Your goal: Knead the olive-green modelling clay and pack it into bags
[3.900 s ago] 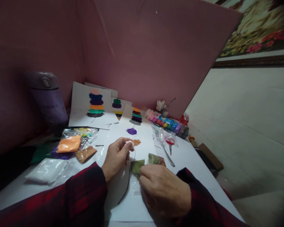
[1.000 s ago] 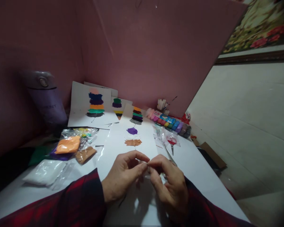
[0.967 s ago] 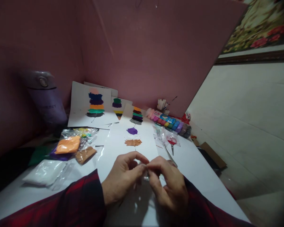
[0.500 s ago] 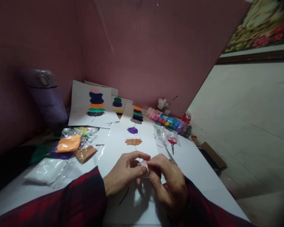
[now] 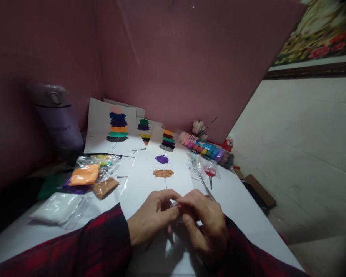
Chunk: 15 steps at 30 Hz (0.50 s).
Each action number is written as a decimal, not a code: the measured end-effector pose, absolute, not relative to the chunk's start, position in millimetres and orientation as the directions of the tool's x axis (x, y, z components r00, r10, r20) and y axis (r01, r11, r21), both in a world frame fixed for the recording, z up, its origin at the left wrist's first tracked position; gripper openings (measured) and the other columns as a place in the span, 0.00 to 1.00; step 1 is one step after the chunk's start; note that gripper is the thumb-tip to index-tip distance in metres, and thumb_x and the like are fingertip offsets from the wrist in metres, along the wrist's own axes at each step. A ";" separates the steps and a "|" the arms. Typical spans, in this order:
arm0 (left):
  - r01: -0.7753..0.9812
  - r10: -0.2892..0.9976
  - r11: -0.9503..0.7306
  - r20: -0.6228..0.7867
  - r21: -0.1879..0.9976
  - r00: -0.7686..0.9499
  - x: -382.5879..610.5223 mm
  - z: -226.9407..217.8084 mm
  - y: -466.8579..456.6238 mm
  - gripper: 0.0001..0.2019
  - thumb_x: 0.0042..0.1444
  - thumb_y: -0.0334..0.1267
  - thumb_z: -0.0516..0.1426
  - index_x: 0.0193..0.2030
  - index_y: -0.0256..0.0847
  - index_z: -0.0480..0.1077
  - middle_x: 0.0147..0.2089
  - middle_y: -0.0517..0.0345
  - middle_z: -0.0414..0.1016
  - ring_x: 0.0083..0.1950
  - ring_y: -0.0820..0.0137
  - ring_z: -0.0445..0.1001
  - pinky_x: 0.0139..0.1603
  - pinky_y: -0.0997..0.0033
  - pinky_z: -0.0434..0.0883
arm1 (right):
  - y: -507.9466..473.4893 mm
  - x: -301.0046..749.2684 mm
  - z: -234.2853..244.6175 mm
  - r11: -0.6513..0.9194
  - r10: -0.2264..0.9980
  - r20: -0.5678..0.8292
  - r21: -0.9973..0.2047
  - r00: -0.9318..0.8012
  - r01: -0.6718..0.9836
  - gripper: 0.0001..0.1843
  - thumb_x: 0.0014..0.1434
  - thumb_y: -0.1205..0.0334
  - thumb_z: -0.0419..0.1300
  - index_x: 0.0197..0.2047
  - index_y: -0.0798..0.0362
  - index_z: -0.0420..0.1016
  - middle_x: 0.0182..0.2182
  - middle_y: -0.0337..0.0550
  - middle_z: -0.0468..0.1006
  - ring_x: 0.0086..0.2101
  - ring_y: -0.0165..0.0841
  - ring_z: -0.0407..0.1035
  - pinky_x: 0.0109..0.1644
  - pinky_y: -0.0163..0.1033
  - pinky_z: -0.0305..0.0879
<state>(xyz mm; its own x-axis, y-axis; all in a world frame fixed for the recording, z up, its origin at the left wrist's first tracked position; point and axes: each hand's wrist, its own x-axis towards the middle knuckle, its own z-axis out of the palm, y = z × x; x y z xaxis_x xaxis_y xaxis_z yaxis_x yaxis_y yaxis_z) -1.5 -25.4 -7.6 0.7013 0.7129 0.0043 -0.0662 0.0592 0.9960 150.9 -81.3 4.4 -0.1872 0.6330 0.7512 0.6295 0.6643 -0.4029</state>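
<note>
Both hands meet over the front of the white paper. Between thumb and fingers my left hand (image 5: pixel 150 213) grips a small clear plastic packet (image 5: pixel 175 205) with something pale pink in it. My right hand (image 5: pixel 207 221) is curled against the packet's other side, its fingertips pinched on the plastic. Fingers cover most of the packet. Just beyond them, the paper (image 5: pixel 144 181) carries a purple blob (image 5: pixel 162 159) and a ridged orange-brown patch (image 5: pixel 163 173) above a drawn stem line.
At left lie bags of orange clay (image 5: pixel 85 175), brown clay (image 5: pixel 106 187) and white clay (image 5: pixel 57 207), near a purple bottle (image 5: pixel 57 123). A fork (image 5: pixel 200 175), red scissors (image 5: pixel 210 173) and a multicoloured clay pack (image 5: pixel 206 149) sit to the right. Decorated sheets (image 5: pixel 99 127) lean behind.
My right fingers have moved left over the packet, meeting my left fingertips and hiding more of it. The other things stay where they were, with a slight camera shift.
</note>
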 end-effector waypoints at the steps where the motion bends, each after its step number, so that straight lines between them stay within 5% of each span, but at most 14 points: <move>1: -0.075 0.698 0.079 -0.002 0.994 0.716 -1.6 -7.9 -24.8 0.15 0.50 0.44 0.60 0.39 0.34 0.71 0.27 0.59 0.69 0.24 0.73 0.67 0.27 0.71 0.66 | -80.7 151.3 4.3 0.655 0.636 0.750 -0.398 -0.184 0.643 0.10 0.61 0.72 0.53 0.41 0.52 0.72 0.27 0.42 0.73 0.26 0.33 0.68 0.28 0.38 0.60; 9: 0.000 0.723 0.195 -0.144 0.981 0.675 0.0 -3.3 -25.7 0.13 0.38 0.33 0.61 0.34 0.36 0.69 0.22 0.64 0.68 0.24 0.73 0.67 0.27 0.72 0.64 | -83.2 144.7 2.0 0.768 0.544 0.801 -0.355 -0.250 0.532 0.09 0.59 0.73 0.55 0.39 0.52 0.74 0.26 0.41 0.75 0.25 0.31 0.70 0.27 0.36 0.61; 15: 0.081 0.801 0.093 -0.122 0.992 0.587 -0.8 5.4 -28.6 0.09 0.35 0.33 0.61 0.27 0.36 0.68 0.21 0.64 0.66 0.25 0.74 0.61 0.24 0.76 0.56 | -86.4 142.6 -1.0 0.782 0.489 0.828 -0.279 -0.273 0.557 0.10 0.65 0.67 0.53 0.37 0.55 0.75 0.24 0.43 0.75 0.25 0.31 0.70 0.26 0.36 0.61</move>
<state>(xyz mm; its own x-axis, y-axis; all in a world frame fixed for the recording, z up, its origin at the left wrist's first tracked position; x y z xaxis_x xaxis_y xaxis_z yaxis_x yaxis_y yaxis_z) -0.8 -28.6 5.4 0.5867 0.8005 -0.1225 0.0807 0.0927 0.9924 142.6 -86.4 -1.0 -0.2726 0.4895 0.8283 0.5566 0.7825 -0.2792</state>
